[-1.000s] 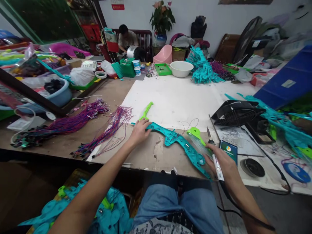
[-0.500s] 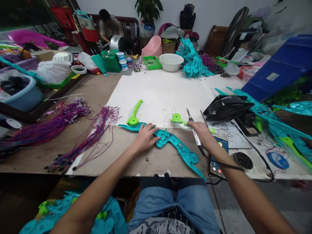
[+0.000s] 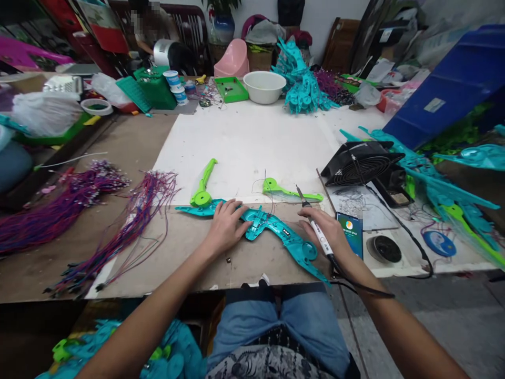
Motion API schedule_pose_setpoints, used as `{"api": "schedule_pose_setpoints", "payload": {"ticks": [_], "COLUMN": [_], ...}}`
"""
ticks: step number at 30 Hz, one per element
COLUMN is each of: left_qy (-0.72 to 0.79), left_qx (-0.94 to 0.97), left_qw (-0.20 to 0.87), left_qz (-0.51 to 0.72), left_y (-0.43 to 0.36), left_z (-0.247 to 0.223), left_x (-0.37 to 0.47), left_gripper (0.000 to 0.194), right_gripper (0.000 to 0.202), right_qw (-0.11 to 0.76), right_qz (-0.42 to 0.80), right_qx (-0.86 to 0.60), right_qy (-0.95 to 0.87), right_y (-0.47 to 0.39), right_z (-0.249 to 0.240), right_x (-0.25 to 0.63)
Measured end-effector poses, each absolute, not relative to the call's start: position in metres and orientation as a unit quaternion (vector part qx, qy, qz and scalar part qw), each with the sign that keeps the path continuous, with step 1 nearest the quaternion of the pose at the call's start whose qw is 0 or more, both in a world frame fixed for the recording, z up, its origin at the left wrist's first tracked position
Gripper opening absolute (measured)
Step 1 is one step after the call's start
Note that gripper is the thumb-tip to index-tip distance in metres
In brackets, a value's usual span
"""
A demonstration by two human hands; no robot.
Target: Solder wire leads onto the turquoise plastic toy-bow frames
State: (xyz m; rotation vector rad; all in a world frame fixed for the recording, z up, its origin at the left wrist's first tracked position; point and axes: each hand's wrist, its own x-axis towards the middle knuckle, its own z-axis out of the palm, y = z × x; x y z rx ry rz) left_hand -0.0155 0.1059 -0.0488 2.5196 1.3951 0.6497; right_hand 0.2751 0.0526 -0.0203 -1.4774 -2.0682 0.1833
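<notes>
A long teal plastic part (image 3: 290,239) lies across the brown board near the table's front edge, thin wires rising from its middle. My left hand (image 3: 225,226) rests on its left half, fingers spread. Between the fingers of my right hand (image 3: 325,229) is a white-handled soldering iron (image 3: 320,237), its tip pointing up and away, above the table right of the wires. One green part (image 3: 202,196) touches the teal part's left end; another green part (image 3: 292,192) lies behind it, beside the iron's tip.
Bundles of red and blue wires (image 3: 138,210) lie at the left. A black fan (image 3: 361,166), a phone (image 3: 350,231) and a round black tin (image 3: 384,249) are at the right. Behind stand a white bowl (image 3: 264,88) and piled teal parts (image 3: 302,87). A person sits far back left.
My right hand and the iron have moved off the right green part, which now shows in full. The camera view has shifted. My left hand stays on the teal part.
</notes>
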Motion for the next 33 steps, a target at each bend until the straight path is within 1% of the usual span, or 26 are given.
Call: {"api": "schedule_pose_setpoints", "payload": {"ticks": [2,5,9,12,15,16,18,20,24,27,30,33], "left_qy": [0.466,0.444,0.375,0.301,0.269,0.271,0.283,0.291,0.305,0.340,0.372,0.387], "left_qx": [0.847,0.837,0.839,0.867,0.898,0.906,0.913,0.911,0.888,0.852,0.820,0.805], "left_qw": [0.085,0.077,0.108,0.156,0.183,0.191,0.209,0.227,0.257,0.285,0.315,0.327], "left_qz": [0.243,0.311,0.379,0.365,0.295,0.264,0.208,0.185,0.230,0.279,0.302,0.310], "left_y": [0.106,0.106,0.101,0.098,0.099,0.100,0.102,0.103,0.108,0.110,0.107,0.099], "left_z": [-0.047,-0.037,-0.016,-0.007,-0.008,-0.009,-0.012,-0.014,-0.013,-0.013,-0.018,-0.028], "left_x": [-0.015,-0.010,0.013,0.041,0.070,0.078,0.089,0.092,0.078,0.062,0.050,0.045], "left_gripper": [0.034,0.030,0.021,0.023,0.029,0.028,0.020,0.016,0.019,0.018,0.018,0.019], "right_gripper": [0.021,0.022,0.023,0.023,0.022,0.022,0.021,0.021,0.022,0.021,0.029,0.031], "right_qw": [0.295,0.286,0.291,0.323,0.363,0.374,0.386,0.389,0.387,0.406,0.442,0.504], "right_qz": [0.088,0.117,0.118,0.097,0.086,0.087,0.088,0.094,0.094,0.049,0.004,-0.003], "right_qx": [-0.568,-0.589,-0.589,-0.591,-0.596,-0.599,-0.603,-0.600,-0.581,-0.606,-0.672,-0.730], "right_qy": [-0.764,-0.746,-0.744,-0.733,-0.711,-0.703,-0.692,-0.692,-0.710,-0.682,-0.594,-0.462], "right_y": [0.043,0.040,0.042,0.041,0.038,0.037,0.035,0.032,0.023,0.010,-0.001,-0.001], "right_z": [-0.023,-0.026,-0.029,-0.031,-0.032,-0.032,-0.030,-0.028,-0.016,-0.006,0.000,-0.004], "right_x": [0.274,0.272,0.267,0.265,0.261,0.259,0.255,0.252,0.261,0.294,0.340,0.377]}}
